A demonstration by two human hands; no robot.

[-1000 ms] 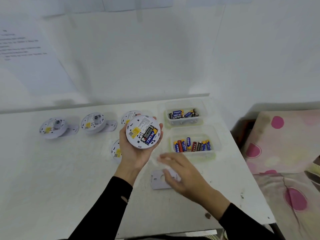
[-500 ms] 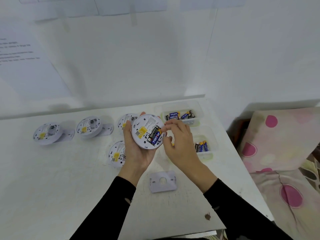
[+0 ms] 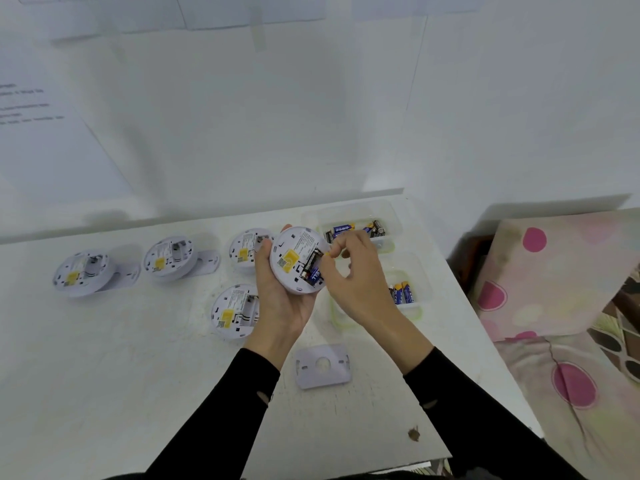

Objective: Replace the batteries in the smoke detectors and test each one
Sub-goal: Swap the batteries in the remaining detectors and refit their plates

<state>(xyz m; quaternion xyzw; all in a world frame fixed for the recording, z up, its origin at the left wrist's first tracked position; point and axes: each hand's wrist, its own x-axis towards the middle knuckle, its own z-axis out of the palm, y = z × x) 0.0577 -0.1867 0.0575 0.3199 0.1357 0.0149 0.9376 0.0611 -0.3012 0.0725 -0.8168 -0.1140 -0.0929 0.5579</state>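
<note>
My left hand [image 3: 277, 303] grips a round white smoke detector [image 3: 294, 259], held back side up above the table, its battery bay open. Two blue and black batteries [image 3: 311, 268] lie in the bay. My right hand [image 3: 353, 282] reaches in from the right, and its thumb and forefinger pinch the yellow end of a battery at the bay's upper edge. Several other detectors lie back side up on the table: far left [image 3: 81, 273], next to it [image 3: 169, 258], behind my left hand [image 3: 246, 249], and a nearer one [image 3: 233, 311].
Two clear plastic tubs hold batteries: the far tub [image 3: 356, 223] and the near tub [image 3: 412, 292], partly hidden by my right hand. A white mounting plate [image 3: 322, 365] lies near the table's front. The table's right edge borders a pink-spotted cushion [image 3: 554, 271].
My right hand rose from the mounting plate on the table to the detector's battery bay and now pinches a battery end. The detector tilted slightly.
</note>
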